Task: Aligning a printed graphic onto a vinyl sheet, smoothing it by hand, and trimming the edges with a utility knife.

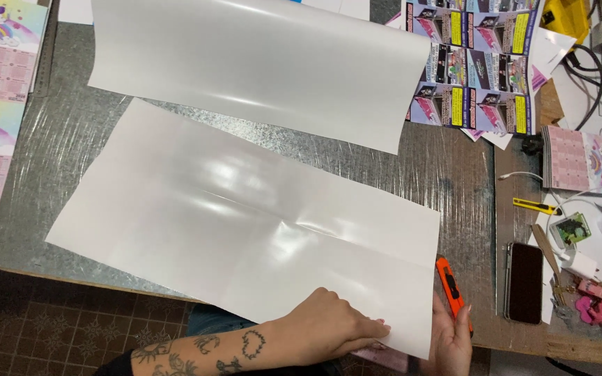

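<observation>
At the table's near edge, your left hand (332, 331) presses flat, fingers extended, on the glossy white sheet (245, 223) (corner pinned); your right hand (451, 334) grips the orange utility knife (449, 282). Trimming is in hand; next requires a steady, straight pull.

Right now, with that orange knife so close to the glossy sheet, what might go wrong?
The left hand presses the white glossy sheet near the edge where the right hand holds the orange utility knife; a slip could nick those fingers. The sheet's near corner overhangs the table edge, so it may bend or tear there. The sheet is already creased and could wrinkle further under pressure.
</observation>
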